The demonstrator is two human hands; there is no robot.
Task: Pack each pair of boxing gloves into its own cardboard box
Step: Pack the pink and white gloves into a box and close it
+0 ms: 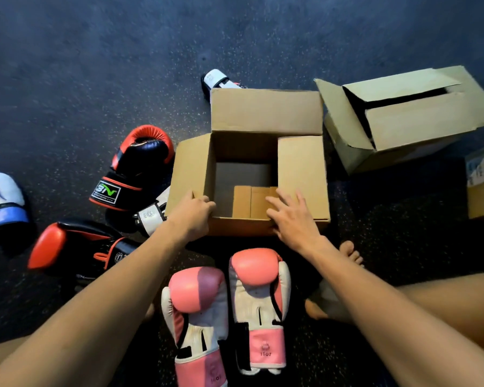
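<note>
Open box (pixel 266 113) stands upright on the floor (pixel 95 65), centre of view, nothing inside, far and side flaps up or out. The near flap looks folded inward.

Pink gloves (pixel 259 303) lie side by side on the floor just before the box, cuffs toward the person, not yet packed.

Left hand (pixel 192 216): fingers curled over the near-left corner of the rim, gripping it, probably to steady the box.

Right hand (pixel 292 219): fingers spread flat on the near rim and inward flap, likely pressing it clear of the mouth.

Black-and-red gloves (pixel 140 163) lie left of the box. A second box (pixel 414 127) sits tilted to the right, flaps partly closed.
</note>
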